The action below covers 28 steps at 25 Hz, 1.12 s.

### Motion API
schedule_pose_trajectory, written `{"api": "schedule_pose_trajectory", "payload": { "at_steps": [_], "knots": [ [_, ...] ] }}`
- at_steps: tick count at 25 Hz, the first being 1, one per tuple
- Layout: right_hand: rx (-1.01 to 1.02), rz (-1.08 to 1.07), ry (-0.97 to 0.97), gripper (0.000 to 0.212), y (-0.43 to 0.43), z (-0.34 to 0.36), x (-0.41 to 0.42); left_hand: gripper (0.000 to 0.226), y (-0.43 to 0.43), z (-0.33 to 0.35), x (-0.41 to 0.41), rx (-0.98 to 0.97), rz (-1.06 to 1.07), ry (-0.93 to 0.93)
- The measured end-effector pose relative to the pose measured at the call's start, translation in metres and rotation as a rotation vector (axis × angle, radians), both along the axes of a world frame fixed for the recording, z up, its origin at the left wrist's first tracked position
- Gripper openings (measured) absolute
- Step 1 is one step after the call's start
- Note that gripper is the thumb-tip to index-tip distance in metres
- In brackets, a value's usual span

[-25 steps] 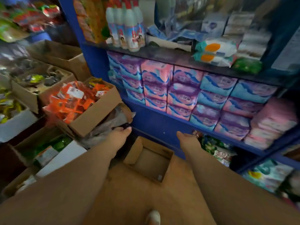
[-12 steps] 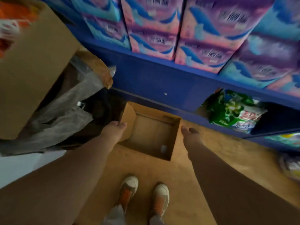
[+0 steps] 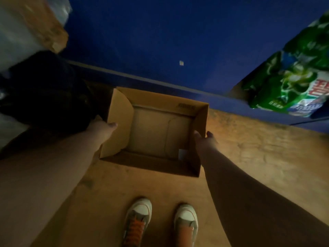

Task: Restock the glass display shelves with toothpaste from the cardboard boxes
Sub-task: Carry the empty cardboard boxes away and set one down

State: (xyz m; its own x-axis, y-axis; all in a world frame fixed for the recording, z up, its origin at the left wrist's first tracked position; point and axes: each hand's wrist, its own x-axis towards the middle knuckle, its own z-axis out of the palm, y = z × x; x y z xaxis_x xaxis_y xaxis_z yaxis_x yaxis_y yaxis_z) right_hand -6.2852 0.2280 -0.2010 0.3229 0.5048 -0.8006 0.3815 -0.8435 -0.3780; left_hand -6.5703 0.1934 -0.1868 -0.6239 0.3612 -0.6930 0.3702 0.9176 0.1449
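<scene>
A: L hand (image 3: 102, 128) first. What have the fingers got?

B: Thumb lies flat on the inner face of the left flap of the box (image 3: 200, 120). The other fingers go round behind the flap, out of sight, so it's a pinch on the flap (as far as the thumb shows).

A: R hand (image 3: 204, 139)?

B: Thumb inside the right wall, one dark fingertip outside it, wall nipped between them. Rest of the fingers are hidden.

A: Between the two hands?

B: The box, open top up, standing on the floor (image 3: 249, 157). Inside there's bare cardboard bottom plus a small white scrap (image 3: 182, 154), in the corner just below the R thumb.

A: Outside the L fingers?

B: A black bag (image 3: 44, 90) right beside them, touching or nearly, can't tell which. Above that, sth pale and blurred, plastic and cardboard maybe.

A: Beyond the fingertips?

B: Far side of the box sits close to a blue shelf base (image 3: 160, 41). Up and out from the R hand, well apart, a green packet (image 3: 293, 82) sticks out over the shelf edge.

A: Back toward the wrists?

B: Both forearms bare, and between them, near the bottom edge, two shoes (image 3: 138, 220) w/ orange laces, toes pointing at the box.
</scene>
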Motion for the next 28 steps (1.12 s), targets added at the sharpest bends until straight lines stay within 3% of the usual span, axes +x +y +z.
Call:
{"api": "schedule_pose_trajectory", "payload": {
  "at_steps": [4, 8, 11, 17, 19, 24, 28],
  "knots": [
    [0.061, -0.016, -0.044, 0.042, -0.012, -0.034, -0.001, 0.064, -0.008, -0.045, -0.015, 0.003, 0.071, -0.105],
    [0.043, -0.148, -0.035, 0.042, -0.006, -0.029, 0.008, 0.051, -0.009, -0.046, -0.016, 0.022, 0.168, -0.184],
    [0.048, -0.008, -0.108, 0.043, -0.002, 0.011, 0.024, 0.053, -0.005, -0.002, -0.003, 0.055, 0.155, -0.21],
    [0.046, 0.027, -0.261, 0.045, -0.02, 0.143, 0.087, 0.052, 0.025, 0.138, 0.058, 0.145, 0.172, -0.195],
    [0.057, -0.003, -0.321, 0.051, -0.031, 0.204, 0.113, 0.054, 0.042, 0.195, 0.088, 0.19, 0.063, -0.161],
    [0.23, -0.229, -0.424, 0.051, -0.068, 0.354, 0.179, 0.045, 0.075, 0.333, 0.17, 0.179, -0.482, 0.015],
    [0.339, -0.466, -0.443, 0.037, -0.121, 0.471, 0.239, 0.044, 0.081, 0.441, 0.259, 0.338, -0.791, -0.017]
  ]
}}
